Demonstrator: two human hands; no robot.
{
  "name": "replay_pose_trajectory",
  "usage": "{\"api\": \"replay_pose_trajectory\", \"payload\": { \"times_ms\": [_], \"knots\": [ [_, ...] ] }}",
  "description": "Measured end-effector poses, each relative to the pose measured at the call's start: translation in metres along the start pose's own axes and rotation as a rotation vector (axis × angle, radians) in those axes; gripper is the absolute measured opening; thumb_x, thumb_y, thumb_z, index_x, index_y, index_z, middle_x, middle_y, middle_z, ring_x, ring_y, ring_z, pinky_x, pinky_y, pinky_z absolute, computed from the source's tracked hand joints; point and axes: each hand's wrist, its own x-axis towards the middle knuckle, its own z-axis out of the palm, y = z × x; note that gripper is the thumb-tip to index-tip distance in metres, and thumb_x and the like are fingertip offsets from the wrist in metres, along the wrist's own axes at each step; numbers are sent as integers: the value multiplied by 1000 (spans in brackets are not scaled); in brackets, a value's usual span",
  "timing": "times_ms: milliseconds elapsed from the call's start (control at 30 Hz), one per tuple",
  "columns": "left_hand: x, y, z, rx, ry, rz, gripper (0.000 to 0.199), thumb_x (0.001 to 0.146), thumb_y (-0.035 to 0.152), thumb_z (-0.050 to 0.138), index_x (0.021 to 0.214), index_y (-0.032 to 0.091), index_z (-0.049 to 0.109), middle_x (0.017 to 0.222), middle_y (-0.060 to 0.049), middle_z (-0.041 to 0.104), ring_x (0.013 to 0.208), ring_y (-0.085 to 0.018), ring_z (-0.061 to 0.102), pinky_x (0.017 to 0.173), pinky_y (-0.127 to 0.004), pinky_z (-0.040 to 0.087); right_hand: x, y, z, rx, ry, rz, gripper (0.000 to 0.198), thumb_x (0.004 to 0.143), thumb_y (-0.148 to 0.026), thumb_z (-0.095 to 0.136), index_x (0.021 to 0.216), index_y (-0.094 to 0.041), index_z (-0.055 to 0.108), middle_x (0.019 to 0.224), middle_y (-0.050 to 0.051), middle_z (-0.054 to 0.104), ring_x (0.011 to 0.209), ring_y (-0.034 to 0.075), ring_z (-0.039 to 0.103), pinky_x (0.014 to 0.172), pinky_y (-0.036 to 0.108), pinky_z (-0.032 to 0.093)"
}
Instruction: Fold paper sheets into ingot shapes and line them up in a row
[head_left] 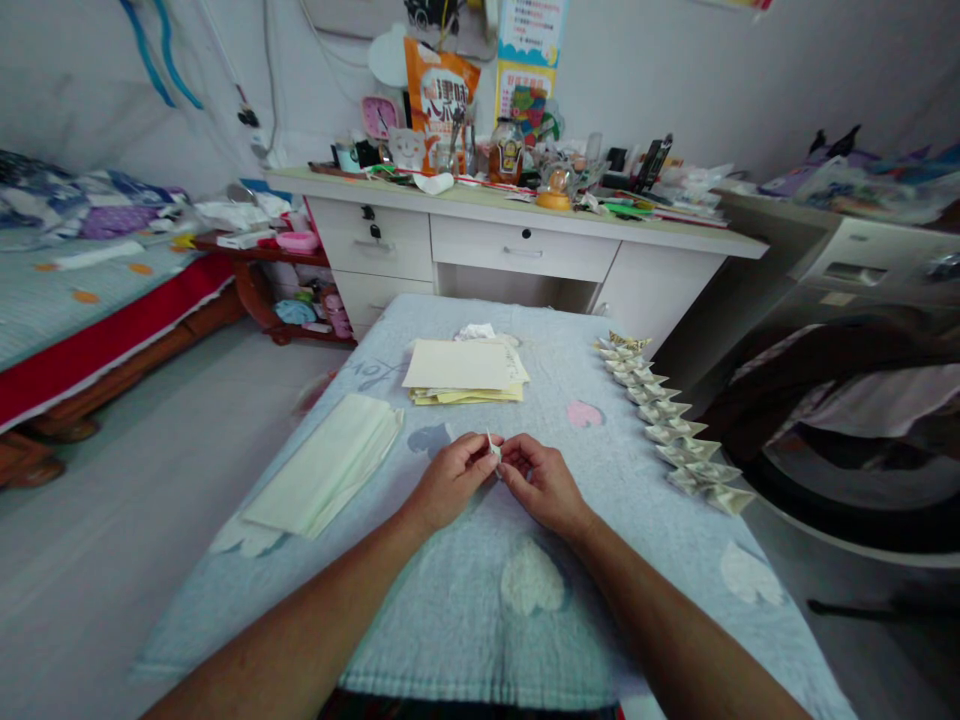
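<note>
Over the middle of the cloth-covered table, my left hand (456, 476) and my right hand (541, 482) meet at a small folded piece of paper (495, 450). Both hands pinch it between thumb and fingers, and one thin point of it sticks up. Much of the paper is hidden by my fingertips. Just beyond them lies a stack of cream paper sheets (457, 366). To the left is a folded pale green paper bundle (326, 468). Along the right edge runs a row of folded paper pieces (671, 425) with pointed tips.
The table wears a light blue cloth (420, 620) with heart patterns. Crumpled white paper (476, 331) sits behind the stack. A cluttered white desk (517, 245) stands beyond, a washing machine (862, 270) to the right, a bed (97, 290) to the left.
</note>
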Motion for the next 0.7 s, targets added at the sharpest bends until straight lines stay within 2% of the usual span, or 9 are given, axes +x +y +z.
{"api": "replay_pose_trajectory", "payload": {
  "times_ms": [133,233,400,700],
  "knots": [
    [-1,3,0,126,-16,79,22,90,31,49,96,17,64,92,-4,62,88,-18,57,81,-29,44,0,0,2,-50,32,10,12,80,-17,56,91,-18,59,68,-2,60,59,10,55,57,20,43],
    [-1,5,1,196,-29,123,23,93,28,43,87,17,62,89,-4,59,87,-17,55,81,-29,43,0,1,3,-49,53,25,14,77,-14,54,89,-18,60,68,-2,61,59,10,55,57,19,43],
    [0,3,2,256,-26,144,24,94,24,39,86,17,60,87,-4,57,85,-17,54,77,-28,41,1,0,0,-23,46,34,17,75,-10,51,86,-17,61,65,-3,59,56,9,53,55,19,40],
    [-2,6,1,289,-3,156,24,94,26,39,82,17,58,83,-2,54,80,-16,53,73,-26,39,-1,1,-2,10,25,30,13,84,-18,49,88,-18,62,68,-2,60,60,10,53,59,21,40]
  ]
}}
